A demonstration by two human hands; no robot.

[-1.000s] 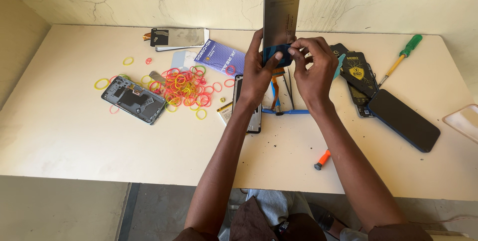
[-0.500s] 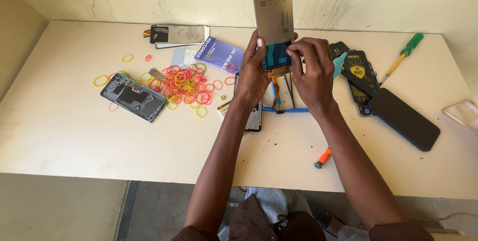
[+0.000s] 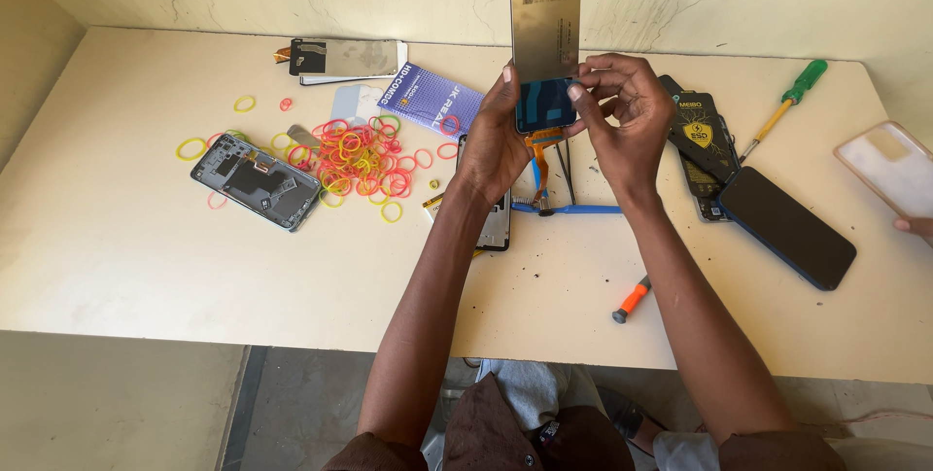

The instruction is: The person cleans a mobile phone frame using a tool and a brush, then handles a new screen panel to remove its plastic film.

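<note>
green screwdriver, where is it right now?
In the head view, the green screwdriver lies on the table at the far right, beyond the right hand, just right of the black battery.

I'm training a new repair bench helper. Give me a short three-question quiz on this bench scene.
1. True or false: both hands grip the phone screen panel held upright above the table.
2. What lies scattered beside the opened phone body?
3. Which side of the table holds the green-handled screwdriver: A the person's left, B the person's right?

Key: 1 true, left hand and right hand; 2 coloured rubber bands; 3 B.
</note>
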